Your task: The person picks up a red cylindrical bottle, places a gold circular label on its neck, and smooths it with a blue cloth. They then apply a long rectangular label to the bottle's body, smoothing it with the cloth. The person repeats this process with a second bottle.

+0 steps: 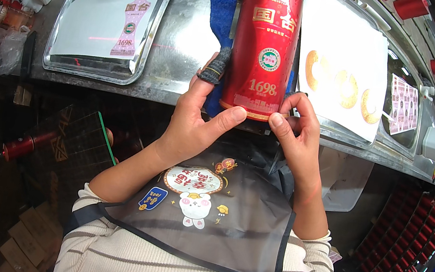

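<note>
Red bottle (263, 52), tip cropped, hides some fingers of left hand (196, 114) and right hand (301, 133) clasping it.

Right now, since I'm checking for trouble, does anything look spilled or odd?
Nothing looks spilled. One oddity: on the left hand, one of the fingers wears a dark wrap with a tan band, whereas its thumb is bare.

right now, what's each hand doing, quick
Left hand: holding the red bottle, thumb at its base.
Right hand: holding the same bottle, thumb at its base.
</note>
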`<move>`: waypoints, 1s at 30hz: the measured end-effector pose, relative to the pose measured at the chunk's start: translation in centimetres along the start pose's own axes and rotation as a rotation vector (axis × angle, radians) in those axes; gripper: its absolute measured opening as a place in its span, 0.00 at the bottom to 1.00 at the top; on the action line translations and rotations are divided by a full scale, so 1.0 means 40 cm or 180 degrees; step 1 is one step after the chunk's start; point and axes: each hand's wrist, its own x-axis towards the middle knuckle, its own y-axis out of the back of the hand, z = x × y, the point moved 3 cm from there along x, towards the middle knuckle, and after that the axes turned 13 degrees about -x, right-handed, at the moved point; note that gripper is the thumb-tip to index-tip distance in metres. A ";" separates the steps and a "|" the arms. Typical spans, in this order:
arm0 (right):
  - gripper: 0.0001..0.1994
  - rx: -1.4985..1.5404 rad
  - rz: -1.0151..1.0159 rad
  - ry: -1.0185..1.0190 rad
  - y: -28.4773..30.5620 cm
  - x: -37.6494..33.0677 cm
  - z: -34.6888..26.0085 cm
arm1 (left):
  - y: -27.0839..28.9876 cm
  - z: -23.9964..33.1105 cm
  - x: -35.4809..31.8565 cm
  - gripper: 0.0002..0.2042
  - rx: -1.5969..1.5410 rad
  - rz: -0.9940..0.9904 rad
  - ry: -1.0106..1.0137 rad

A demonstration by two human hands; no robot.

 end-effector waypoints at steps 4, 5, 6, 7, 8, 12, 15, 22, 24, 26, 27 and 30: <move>0.16 0.0012 0.0007 0.0046 0.000 0.001 -0.001 | -0.002 0.003 0.001 0.38 0.0024 0.0015 -0.0026; 0.16 0.0009 0.0017 0.0051 0.000 0.001 0.000 | -0.001 0.002 0.002 0.38 0.0013 0.0020 -0.0024; 0.16 0.0005 0.0027 0.0056 -0.001 0.001 0.000 | -0.001 0.001 0.002 0.38 0.0002 0.0025 -0.0023; 0.16 0.0001 0.0036 0.0062 -0.001 0.001 0.000 | -0.002 0.002 0.003 0.38 -0.0015 0.0028 -0.0009; 0.16 -0.0039 0.0032 0.0046 -0.001 0.002 -0.001 | -0.003 0.002 0.003 0.38 -0.0037 0.0036 0.0005; 0.16 -0.0160 0.0062 -0.0032 -0.005 0.002 -0.009 | -0.002 0.000 -0.002 0.38 -0.0030 0.0115 -0.0033; 0.16 -0.0053 0.0062 -0.0082 -0.010 0.001 -0.012 | -0.002 -0.002 -0.005 0.39 0.0004 0.0135 0.0004; 0.14 -0.0040 0.0030 -0.0149 -0.012 -0.010 -0.028 | 0.015 -0.014 -0.015 0.36 -0.0338 0.0024 0.0167; 0.14 -0.0035 0.0020 -0.0166 -0.014 -0.013 -0.040 | 0.014 -0.017 -0.014 0.34 -0.1311 0.0151 0.0293; 0.14 -0.0012 -0.0001 -0.0136 -0.014 -0.013 -0.037 | 0.009 -0.007 -0.014 0.32 -0.1755 0.0152 0.0308; 0.14 0.0019 -0.0008 -0.0145 -0.014 -0.013 -0.038 | 0.008 -0.009 -0.014 0.32 -0.1697 0.0202 0.0315; 0.14 0.0050 -0.0053 -0.0192 -0.011 -0.014 -0.040 | 0.001 -0.022 -0.016 0.31 -0.0944 0.0290 0.0166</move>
